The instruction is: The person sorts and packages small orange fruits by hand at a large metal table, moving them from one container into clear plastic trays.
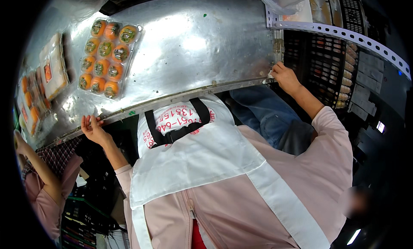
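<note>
My left hand [95, 132] is at the near edge of the metal table [180, 68], fingers loosely curled and apart, with nothing seen in it. At the table's right front corner, my right hand [287, 80] has its fingers pinched together. A small whitish bit shows at those fingertips, too small to name. Beyond my left hand lies a clear plastic tray [137, 34] on the tabletop. Rows of orange persimmons [101, 67] with green-brown leafy tops sit in its cups. Neither hand touches the tray.
More clear packs [53, 68] of orange fruit lie at the table's left end. A co-worker's arm [45, 171] is at lower left. A white perforated metal rail [344, 34] runs along the right. Black crates [329, 59] and white boxes [365, 83] stand beside the table.
</note>
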`<state>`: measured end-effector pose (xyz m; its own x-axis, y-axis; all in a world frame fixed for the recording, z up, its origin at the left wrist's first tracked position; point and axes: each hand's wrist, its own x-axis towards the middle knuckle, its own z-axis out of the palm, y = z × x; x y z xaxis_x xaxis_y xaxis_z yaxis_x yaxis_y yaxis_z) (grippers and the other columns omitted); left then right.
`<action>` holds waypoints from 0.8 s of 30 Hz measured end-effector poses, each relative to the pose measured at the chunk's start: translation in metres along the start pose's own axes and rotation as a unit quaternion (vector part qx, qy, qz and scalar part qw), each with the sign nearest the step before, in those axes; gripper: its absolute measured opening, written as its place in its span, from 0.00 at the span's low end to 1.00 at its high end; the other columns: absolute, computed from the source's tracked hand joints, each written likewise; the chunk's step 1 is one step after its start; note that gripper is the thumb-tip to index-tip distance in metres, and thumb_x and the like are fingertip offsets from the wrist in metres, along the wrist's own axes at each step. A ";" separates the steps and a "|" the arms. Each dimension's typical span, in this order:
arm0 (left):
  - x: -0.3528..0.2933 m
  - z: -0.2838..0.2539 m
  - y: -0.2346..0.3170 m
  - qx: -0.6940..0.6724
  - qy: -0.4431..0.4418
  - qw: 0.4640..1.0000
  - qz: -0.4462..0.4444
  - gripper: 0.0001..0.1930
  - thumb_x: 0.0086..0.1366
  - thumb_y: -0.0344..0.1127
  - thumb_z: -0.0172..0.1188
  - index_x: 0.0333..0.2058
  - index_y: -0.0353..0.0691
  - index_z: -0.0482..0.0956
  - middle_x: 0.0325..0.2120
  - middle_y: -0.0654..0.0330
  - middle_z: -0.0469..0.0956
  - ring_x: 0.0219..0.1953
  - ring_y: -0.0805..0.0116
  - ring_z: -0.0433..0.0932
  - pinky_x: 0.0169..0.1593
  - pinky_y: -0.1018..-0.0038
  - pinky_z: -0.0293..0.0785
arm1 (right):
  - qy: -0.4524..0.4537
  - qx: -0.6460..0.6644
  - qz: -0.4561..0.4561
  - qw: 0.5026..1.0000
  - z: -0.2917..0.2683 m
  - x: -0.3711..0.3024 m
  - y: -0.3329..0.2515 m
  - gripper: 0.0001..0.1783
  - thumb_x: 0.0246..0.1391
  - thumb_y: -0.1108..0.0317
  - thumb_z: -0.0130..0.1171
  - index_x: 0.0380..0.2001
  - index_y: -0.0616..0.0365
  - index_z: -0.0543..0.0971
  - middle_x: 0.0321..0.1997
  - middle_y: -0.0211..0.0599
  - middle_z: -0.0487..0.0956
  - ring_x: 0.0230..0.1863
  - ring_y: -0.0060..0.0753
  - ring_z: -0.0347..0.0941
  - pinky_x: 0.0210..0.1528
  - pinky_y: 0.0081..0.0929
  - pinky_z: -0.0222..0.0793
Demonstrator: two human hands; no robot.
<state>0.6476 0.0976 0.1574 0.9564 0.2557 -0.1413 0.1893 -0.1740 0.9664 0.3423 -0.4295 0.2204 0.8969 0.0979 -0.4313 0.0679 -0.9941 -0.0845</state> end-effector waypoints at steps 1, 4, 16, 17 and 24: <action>0.001 -0.001 0.000 -0.002 0.000 1.000 -0.001 0.18 0.53 0.24 0.54 0.44 0.35 0.64 0.35 0.60 0.68 0.24 0.76 0.70 0.22 0.86 0.67 | -0.021 -0.036 0.012 0.999 -0.001 0.002 -0.002 0.07 0.34 0.71 0.50 0.21 0.57 0.76 0.29 0.33 0.69 0.41 0.32 0.64 0.37 0.23 0.67; 0.002 -0.002 -0.001 -0.007 0.000 1.000 -0.003 0.18 0.53 0.24 0.55 0.43 0.34 0.65 0.34 0.60 0.68 0.24 0.76 0.70 0.22 0.86 0.67 | -0.079 -0.092 0.012 0.993 -0.006 0.007 -0.007 0.06 0.33 0.70 0.51 0.17 0.56 0.77 0.29 0.33 0.70 0.42 0.32 0.64 0.37 0.22 0.67; 0.005 0.002 -0.001 0.018 -0.007 1.000 -0.018 0.17 0.53 0.24 0.54 0.43 0.35 0.65 0.35 0.59 0.68 0.23 0.76 0.70 0.21 0.86 0.65 | 0.034 0.044 0.072 0.996 -0.012 0.006 -0.001 0.07 0.32 0.76 0.51 0.20 0.57 0.74 0.28 0.33 0.68 0.38 0.36 0.64 0.38 0.25 0.66; 0.006 0.000 -0.002 0.016 -0.007 1.000 -0.023 0.17 0.53 0.24 0.54 0.43 0.35 0.66 0.35 0.59 0.68 0.23 0.76 0.70 0.21 0.86 0.65 | 0.048 -0.023 0.016 0.998 0.001 0.008 -0.003 0.04 0.33 0.75 0.50 0.19 0.58 0.74 0.28 0.34 0.68 0.38 0.36 0.64 0.37 0.24 0.67; 0.007 -0.003 -0.011 -0.015 -0.016 1.000 -0.022 0.17 0.54 0.24 0.53 0.43 0.35 0.65 0.35 0.58 0.68 0.23 0.75 0.71 0.21 0.86 0.66 | -0.151 -0.198 0.095 0.964 -0.002 0.023 -0.011 0.07 0.35 0.72 0.52 0.19 0.62 0.77 0.33 0.40 0.72 0.41 0.38 0.65 0.33 0.27 0.69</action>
<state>0.6513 0.1040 0.1459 0.9540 0.2315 -0.1906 0.2255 -0.1346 0.9649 0.3633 -0.4165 0.2133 0.7461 -0.1371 -0.6516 0.1303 -0.9296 0.3448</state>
